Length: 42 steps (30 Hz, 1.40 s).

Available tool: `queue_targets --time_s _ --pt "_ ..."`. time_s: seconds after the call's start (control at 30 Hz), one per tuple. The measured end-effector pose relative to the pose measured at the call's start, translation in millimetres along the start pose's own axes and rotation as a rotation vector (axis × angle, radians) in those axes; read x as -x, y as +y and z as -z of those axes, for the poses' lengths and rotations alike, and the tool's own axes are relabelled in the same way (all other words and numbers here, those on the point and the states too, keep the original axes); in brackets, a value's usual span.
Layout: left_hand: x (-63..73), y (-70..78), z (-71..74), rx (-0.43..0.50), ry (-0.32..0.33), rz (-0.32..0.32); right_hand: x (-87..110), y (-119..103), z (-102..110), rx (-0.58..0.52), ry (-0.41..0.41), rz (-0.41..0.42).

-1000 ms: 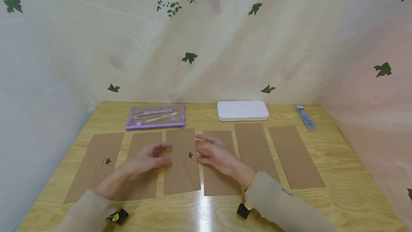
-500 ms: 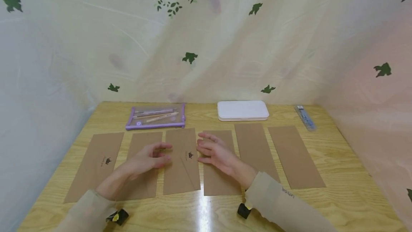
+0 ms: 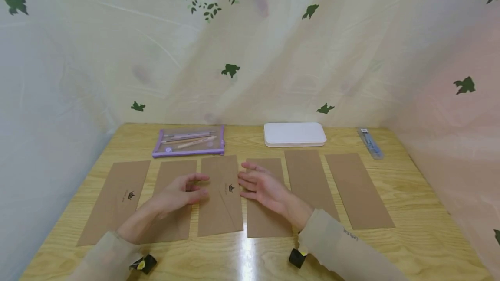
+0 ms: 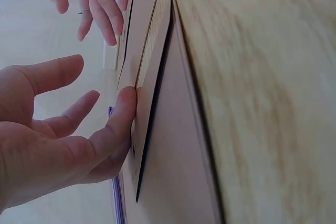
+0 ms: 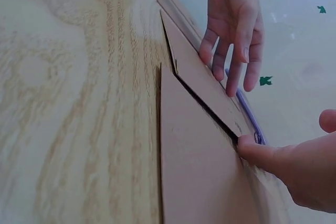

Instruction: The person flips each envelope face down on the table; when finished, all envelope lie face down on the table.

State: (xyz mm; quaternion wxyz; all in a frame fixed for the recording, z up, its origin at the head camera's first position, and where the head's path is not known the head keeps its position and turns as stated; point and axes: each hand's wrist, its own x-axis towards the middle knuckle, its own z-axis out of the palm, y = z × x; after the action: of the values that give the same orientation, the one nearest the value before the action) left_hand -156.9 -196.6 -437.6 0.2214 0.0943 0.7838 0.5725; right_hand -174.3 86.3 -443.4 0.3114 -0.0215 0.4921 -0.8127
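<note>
Several flat brown paper envelopes lie side by side in a row across the table. The third from the left (image 3: 218, 216) bears a small black crown print and a diagonal flap line. My left hand (image 3: 177, 192) reaches over the second envelope (image 3: 173, 224), relaxed fingers at the third one's left edge. In the left wrist view, a fingertip (image 4: 127, 98) meets an envelope's edge. My right hand (image 3: 269, 192) hovers over the fourth envelope (image 3: 269, 224), spread fingers beside the third one's right edge. In the right wrist view, its lowest finger (image 5: 252, 148) is right at the paper edge. Neither hand grips anything.
Behind the row sit a purple-edged clear pencil pouch (image 3: 189, 141) with pens, a white flat case (image 3: 294, 134) and a small blue item in clear packaging (image 3: 371, 143). A crown-printed envelope (image 3: 115, 203) lies far left; two plain ones (image 3: 361, 190) lie right. A pale curtain (image 3: 250, 55) hangs behind.
The fingers of my right hand have shifted very slightly to the right. My left hand and the envelopes stay where they were.
</note>
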Motion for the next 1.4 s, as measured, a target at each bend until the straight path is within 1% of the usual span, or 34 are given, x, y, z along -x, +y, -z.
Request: queue_targets --time_s 0.17,0.27,0.37,0.53,0.73,0.83,0.97,1.2,1.27,1.4 --pt "0.7 0.4 -0.2 0.009 -0.002 0.004 2.7 -0.9 0.1 -0.027 0.018 -0.011" --pt "0.9 1.1 -0.5 0.0 -0.005 -0.008 5.3 -1.9 -0.5 -0.04 0.026 -0.015" --pt "1.5 2.0 -1.0 -0.035 0.011 -0.016 7.7 -3.4 -1.8 -0.084 0.024 -0.008" --pt "1.8 2.4 -2.4 -0.099 0.041 -0.01 9.4 -4.4 -6.3 -0.183 0.017 0.005" --pt "1.0 2.9 -6.0 -0.136 0.054 -0.035 6.2 -1.2 -14.8 -0.161 -0.005 -0.017" --pt "0.2 3.0 -9.0 -0.138 0.052 -0.042 4.0 0.6 -19.2 -0.165 -0.016 -0.021" --pt "-0.9 2.2 -14.0 -0.116 0.044 -0.053 0.1 1.8 -25.2 -0.17 -0.042 -0.019" --pt "-1.9 3.8 -22.6 -0.018 0.002 -0.06 -0.4 2.7 -31.7 -0.154 -0.088 -0.023" --pt "-1.9 4.8 -24.1 -0.009 -0.008 -0.075 0.3 3.6 -31.5 -0.15 -0.099 -0.03" --pt "-2.0 5.7 -25.4 0.05 -0.035 -0.1 0.3 4.7 -31.6 -0.153 -0.111 -0.039"
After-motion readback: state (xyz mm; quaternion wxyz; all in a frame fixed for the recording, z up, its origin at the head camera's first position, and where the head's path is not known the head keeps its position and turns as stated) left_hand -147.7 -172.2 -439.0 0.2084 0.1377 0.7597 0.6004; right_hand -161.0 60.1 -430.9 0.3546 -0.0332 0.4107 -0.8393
